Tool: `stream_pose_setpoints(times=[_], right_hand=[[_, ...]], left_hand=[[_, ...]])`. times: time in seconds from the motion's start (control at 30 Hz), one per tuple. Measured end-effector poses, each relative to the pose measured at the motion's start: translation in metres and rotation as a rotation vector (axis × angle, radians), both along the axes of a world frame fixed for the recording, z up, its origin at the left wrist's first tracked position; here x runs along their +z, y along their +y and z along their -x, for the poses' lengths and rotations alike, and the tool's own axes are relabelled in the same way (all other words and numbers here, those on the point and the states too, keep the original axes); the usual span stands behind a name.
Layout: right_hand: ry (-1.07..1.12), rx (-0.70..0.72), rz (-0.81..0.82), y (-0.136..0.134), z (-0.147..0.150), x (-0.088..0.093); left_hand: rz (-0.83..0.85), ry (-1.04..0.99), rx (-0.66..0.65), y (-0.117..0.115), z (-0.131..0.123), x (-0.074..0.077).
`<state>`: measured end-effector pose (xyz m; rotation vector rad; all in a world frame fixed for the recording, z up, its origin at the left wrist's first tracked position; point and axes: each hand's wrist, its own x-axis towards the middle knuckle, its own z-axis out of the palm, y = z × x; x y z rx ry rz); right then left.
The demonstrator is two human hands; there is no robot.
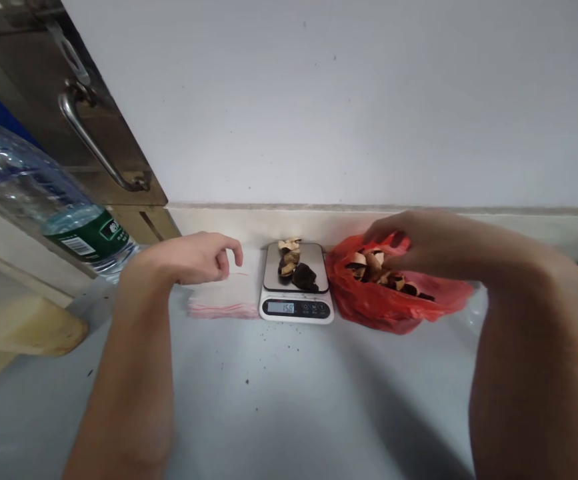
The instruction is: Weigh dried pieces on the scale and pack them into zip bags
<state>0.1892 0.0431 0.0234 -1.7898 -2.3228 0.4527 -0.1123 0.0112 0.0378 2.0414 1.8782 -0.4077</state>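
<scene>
My left hand (pixel 196 259) hovers with loosely curled fingers, thumb and index apart and nothing between them, over a stack of clear plastic bags with red edge lines (pixel 226 300). Beside the stack stands a white kitchen scale (pixel 299 319), its display reading what looks like 15.8. Dried curled peel pieces (pixel 289 257), dark outside and pale inside, lie on its metal plate, with one darker piece (pixel 305 277) near the right. My right hand (pixel 409 240) reaches over the mouth of a red plastic bag (pixel 389 310) holding more such pieces (pixel 376 263). Its fingertips are partly hidden.
A large water bottle with a green label (pixel 83 237) stands tilted in view at left, near a metal door handle (pixel 93 143). A yellowish container (pixel 29 320) is at the left edge. Dark crumbs dot the grey table (pixel 249 413). A white wall (pixel 329 107) rises behind.
</scene>
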Motion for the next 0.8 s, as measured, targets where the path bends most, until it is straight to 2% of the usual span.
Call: stream_pose_setpoints(times=[0.07, 0.13, 0.23, 0.33, 0.4, 0.47, 0.8], right_hand=[[-0.031, -0.030, -0.029, 0.001, 0.017, -0.001], [0.053, 0.001, -0.043, 0.004, 0.041, -0.006], [0.170, 0.035, -0.014, 0.014, 0.072, -0.023], [0.215, 0.188, -0.020, 0.027, 0.087, -0.044], [0.202, 0.299, 0.020, 0.032, 0.089, -0.053], [0.164, 0.332, 0.047, 0.034, 0.087, -0.056], [0.105, 0.140, 0.100, 0.032, 0.064, -0.049]], left_hand=[[0.013, -0.008, 0.011, 0.000, 0.000, -0.001], [0.017, -0.012, 0.013, 0.001, 0.000, -0.002], [0.013, -0.009, 0.007, 0.002, 0.001, -0.005], [0.016, -0.011, -0.004, 0.002, 0.001, -0.006], [0.019, -0.010, -0.008, 0.002, 0.000, -0.006], [0.023, -0.009, -0.001, 0.002, 0.000, -0.005], [0.022, -0.011, 0.022, 0.002, -0.004, -0.004]])
